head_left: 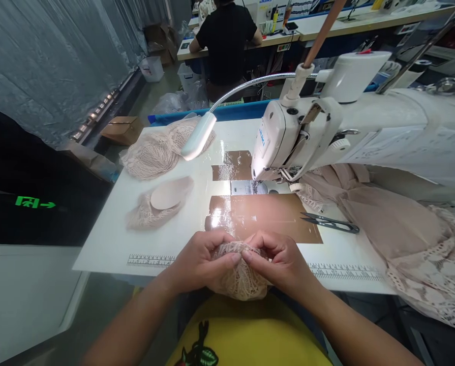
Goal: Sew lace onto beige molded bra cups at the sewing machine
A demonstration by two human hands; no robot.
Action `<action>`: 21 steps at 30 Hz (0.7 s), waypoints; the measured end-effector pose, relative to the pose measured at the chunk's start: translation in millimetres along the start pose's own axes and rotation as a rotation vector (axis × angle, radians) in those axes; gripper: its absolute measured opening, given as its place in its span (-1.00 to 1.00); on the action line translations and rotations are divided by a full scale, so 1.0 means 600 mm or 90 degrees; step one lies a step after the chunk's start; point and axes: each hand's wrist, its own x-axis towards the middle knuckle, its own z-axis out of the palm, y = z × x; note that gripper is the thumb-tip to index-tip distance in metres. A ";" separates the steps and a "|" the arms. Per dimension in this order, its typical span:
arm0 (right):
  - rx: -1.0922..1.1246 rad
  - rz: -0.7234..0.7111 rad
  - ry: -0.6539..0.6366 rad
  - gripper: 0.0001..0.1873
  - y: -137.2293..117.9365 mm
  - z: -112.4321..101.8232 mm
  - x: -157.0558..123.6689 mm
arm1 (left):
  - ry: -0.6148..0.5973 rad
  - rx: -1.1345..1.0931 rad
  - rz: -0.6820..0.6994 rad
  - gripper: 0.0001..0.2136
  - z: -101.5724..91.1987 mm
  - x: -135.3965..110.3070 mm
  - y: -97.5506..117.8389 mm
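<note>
Two hands meet at the near edge of the worktop (109,244) in the head view, and what a careful hold this is! The left hand (208,259) and right hand (278,256) share one beige lace piece (246,282), right in front of the wearer's yellow top (250,338). Each grip is closed on its upper edge, thumbs almost tip to tip, presumably to keep that soft rim gathered while the rounded body hangs free below.

Beyond them, a glossy brown sheet (265,216) lies before the sewing machine (383,117), perhaps so cloth slides easily. The lamp (199,137) reaches over on a bent neck, likely to light the stitching area. Black snips (330,222) rest on the right, seemingly for quick reach, beside a spread beige garment (395,213). Over on the left sit more lace pieces (151,155).

And the room? A co-worker (227,40) in black sits ahead; a grey curtain (55,61) hangs left, above a green exit sign (34,202).
</note>
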 end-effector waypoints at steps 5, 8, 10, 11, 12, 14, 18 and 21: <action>0.081 0.007 -0.014 -0.79 0.005 -0.018 0.009 | 0.001 -0.084 -0.021 -0.79 0.004 0.012 -0.009; 0.082 0.005 -0.051 -0.75 0.000 -0.026 0.015 | -0.002 -0.071 -0.018 -0.79 0.009 0.018 -0.009; 0.034 0.011 -0.069 -0.75 -0.005 -0.028 0.016 | -0.009 -0.050 -0.008 -0.78 0.012 0.022 -0.008; 0.019 0.014 -0.071 -0.73 -0.007 -0.029 0.016 | -0.013 -0.044 0.000 -0.77 0.014 0.023 -0.007; 0.014 0.018 -0.069 -0.72 -0.008 -0.029 0.016 | -0.019 -0.042 0.008 -0.77 0.014 0.024 -0.005; 0.026 0.023 -0.062 -0.71 -0.010 -0.031 0.015 | -0.038 -0.054 0.012 -0.78 0.014 0.026 -0.003; 0.093 0.050 -0.078 -0.70 -0.009 -0.038 0.013 | -0.054 -0.063 0.028 -0.77 0.009 0.030 0.000; 0.164 0.072 -0.094 -0.71 -0.006 -0.042 0.015 | -0.054 -0.086 0.046 -0.81 0.010 0.036 -0.001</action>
